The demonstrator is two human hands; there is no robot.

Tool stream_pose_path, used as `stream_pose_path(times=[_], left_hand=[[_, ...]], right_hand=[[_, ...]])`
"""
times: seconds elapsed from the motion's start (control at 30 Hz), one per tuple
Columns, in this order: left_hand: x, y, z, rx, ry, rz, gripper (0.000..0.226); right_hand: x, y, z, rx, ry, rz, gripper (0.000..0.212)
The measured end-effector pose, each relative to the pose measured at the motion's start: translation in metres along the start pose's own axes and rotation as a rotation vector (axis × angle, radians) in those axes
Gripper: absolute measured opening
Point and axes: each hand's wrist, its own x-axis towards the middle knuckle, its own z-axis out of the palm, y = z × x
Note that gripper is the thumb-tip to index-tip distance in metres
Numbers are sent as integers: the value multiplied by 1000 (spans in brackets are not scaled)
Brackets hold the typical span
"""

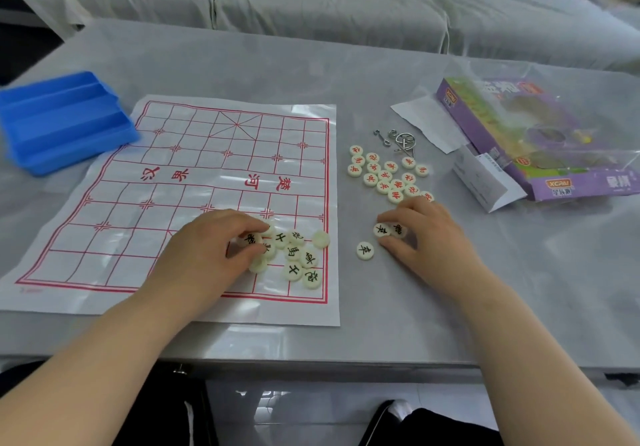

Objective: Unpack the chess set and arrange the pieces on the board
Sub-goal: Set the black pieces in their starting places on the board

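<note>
Here our left hand [214, 248] pinches a black-lettered piece [250, 239] from the black pile [299, 260] at the five o'clock corner of the paper board [121, 238]. Our right hand [426, 234] grips two black pieces [389, 230] on the table [381, 324], off the board at four o'clock. At three o'clock lie the red-lettered pieces [388, 175].

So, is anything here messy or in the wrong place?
Yes. Most black pieces lie heaped in one near corner of the board, not on the line crossings, and the red pieces sit off it on the table. A metal wire puzzle beside them isn't part of chess.
</note>
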Motion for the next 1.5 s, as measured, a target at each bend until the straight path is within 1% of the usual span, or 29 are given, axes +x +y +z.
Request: stream_pose_path(times=[0.17, 0.37, 0.5, 0.6, 0.73, 0.83, 0.93, 1.03, 1.13, 1.2, 1.27, 1.33, 1.4, 1.5], left_hand=[[3, -3, 3, -23, 9, 14, 24], [3, -15, -3, -40, 43, -24, 24], [3, -19, -3, -29, 68, -19, 27], [1, -19, -3, -32, 61, 8, 28], [2, -14, -1, -9, 62, 79, 26], [0, -8, 0, -8, 49, 132, 25], [-2, -4, 2, 6, 29, 161, 27], [-1, -5, 3, 2, 6, 166, 37], [-1, -15, 4, 46, -48, 132, 60], [1, -21, 3, 90, -112, 107, 74], [4, -24, 3, 115, -165, 88, 84], [5, -23, 4, 125, -196, 90, 90], [5, -22, 5, 119, -188, 91, 92], [4, -21, 7, 123, -171, 86, 93]], right_hand=[[3, -5, 2, -4, -13, -40, 25], [11, -4, 2, -11, -72, 17, 23], [12, -8, -2, 53, -33, 23, 22], [11, -27, -4, 124, 9, -37, 21], [9, -61, 11, 141, -72, -177, 25], [10, -77, 25, 86, -122, -202, 30], [11, -76, 24, 139, -87, -195, 34], [8, -59, 12, 170, -61, -133, 38], [1, -39, 1, 120, -139, -39, 37], [-3, -33, 0, 98, -185, -11, 33], [-3, -33, 3, 72, -197, -7, 24], [-2, -34, 6, 67, -194, -7, 19], [-1, -34, 6, 73, -185, -8, 18], [-3, -32, 2, 115, -116, -20, 19]])
